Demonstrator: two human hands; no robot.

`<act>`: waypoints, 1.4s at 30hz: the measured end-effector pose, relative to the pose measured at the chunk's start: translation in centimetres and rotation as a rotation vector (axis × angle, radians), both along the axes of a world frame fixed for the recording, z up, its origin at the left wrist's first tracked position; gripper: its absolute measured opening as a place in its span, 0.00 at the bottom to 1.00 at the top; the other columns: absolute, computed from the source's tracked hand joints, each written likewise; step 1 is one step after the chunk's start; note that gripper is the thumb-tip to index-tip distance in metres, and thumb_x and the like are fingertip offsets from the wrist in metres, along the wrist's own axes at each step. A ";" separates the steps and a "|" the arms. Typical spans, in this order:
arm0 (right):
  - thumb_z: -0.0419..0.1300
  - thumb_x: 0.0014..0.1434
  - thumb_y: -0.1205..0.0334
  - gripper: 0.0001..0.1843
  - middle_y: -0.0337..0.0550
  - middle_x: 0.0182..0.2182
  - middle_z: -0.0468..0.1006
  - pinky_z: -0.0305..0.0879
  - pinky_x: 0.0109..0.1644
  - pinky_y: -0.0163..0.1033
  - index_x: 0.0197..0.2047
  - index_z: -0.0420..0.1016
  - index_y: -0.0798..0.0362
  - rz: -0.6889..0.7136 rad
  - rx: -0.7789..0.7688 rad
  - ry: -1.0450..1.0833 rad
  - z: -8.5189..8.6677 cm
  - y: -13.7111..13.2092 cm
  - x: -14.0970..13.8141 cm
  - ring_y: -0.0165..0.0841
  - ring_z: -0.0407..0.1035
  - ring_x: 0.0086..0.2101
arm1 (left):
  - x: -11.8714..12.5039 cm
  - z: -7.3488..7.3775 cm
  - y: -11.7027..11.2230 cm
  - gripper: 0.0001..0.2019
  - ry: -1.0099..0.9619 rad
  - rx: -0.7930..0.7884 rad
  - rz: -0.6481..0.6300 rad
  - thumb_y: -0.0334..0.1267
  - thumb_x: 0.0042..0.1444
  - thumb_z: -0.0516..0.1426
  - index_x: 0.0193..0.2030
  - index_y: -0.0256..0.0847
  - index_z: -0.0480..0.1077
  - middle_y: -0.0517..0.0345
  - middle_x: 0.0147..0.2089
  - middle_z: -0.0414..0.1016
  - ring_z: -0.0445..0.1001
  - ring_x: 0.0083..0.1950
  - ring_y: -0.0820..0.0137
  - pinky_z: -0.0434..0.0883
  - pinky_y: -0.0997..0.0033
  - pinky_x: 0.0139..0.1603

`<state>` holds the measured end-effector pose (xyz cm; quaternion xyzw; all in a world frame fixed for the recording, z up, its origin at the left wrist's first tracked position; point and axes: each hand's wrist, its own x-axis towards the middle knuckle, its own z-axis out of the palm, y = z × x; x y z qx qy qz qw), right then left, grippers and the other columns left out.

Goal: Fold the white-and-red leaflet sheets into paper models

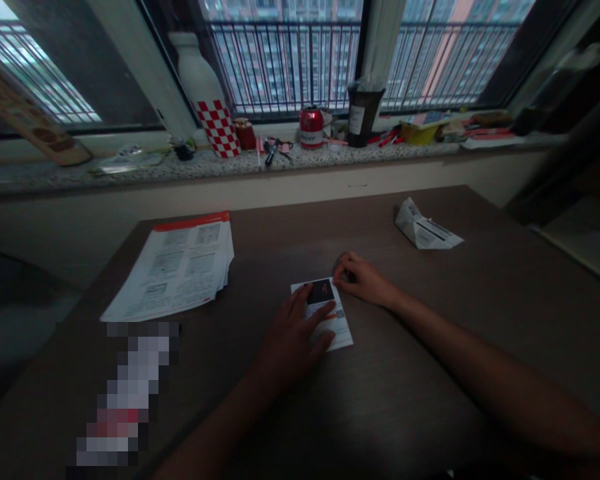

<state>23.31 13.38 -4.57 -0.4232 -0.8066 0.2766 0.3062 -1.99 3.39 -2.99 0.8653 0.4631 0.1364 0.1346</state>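
A small printed sheet of paper, with a dark picture at its top, lies on the brown table. My left hand rests over its left side, fingers spread and lying on the paper. At the sheet's upper right corner is my right hand, thumb and fingertips brought together in a pinch on the paper's edge. Part of the sheet is hidden beneath my left hand. Farther back on the right, a folded paper piece stands on the tabletop with raised points.
A stack of printed sheets with a red top edge lies at the left, above a blurred-out item. Along the windowsill stand a checkered white bottle, a red can, a dark cup and several small articles.
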 end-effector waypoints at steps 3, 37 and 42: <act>0.68 0.62 0.66 0.03 0.44 0.44 0.72 0.67 0.44 0.40 0.40 0.80 0.51 0.008 -0.002 0.001 0.1 0.0 0.1 0.34 0.70 0.39 | 0.0 0.1 0.0 0.28 0.003 -0.004 -0.002 0.45 0.68 0.60 0.74 0.58 0.63 0.51 0.81 0.46 0.51 0.79 0.45 0.61 0.38 0.74; 0.68 0.62 0.67 0.02 0.45 0.44 0.71 0.67 0.46 0.40 0.39 0.80 0.52 0.007 -0.043 0.010 0.2 0.1 -0.1 0.35 0.70 0.41 | 0.0 -0.2 0.0 0.29 0.006 -0.004 -0.001 0.48 0.69 0.59 0.75 0.56 0.60 0.51 0.81 0.46 0.51 0.79 0.46 0.61 0.39 0.74; 0.68 0.62 0.67 0.02 0.45 0.44 0.72 0.67 0.47 0.40 0.39 0.80 0.52 0.007 -0.027 0.001 0.2 0.0 -0.1 0.35 0.70 0.42 | 0.1 -0.3 0.1 0.34 0.007 -0.010 0.024 0.50 0.68 0.59 0.77 0.47 0.55 0.46 0.81 0.49 0.52 0.79 0.49 0.60 0.42 0.75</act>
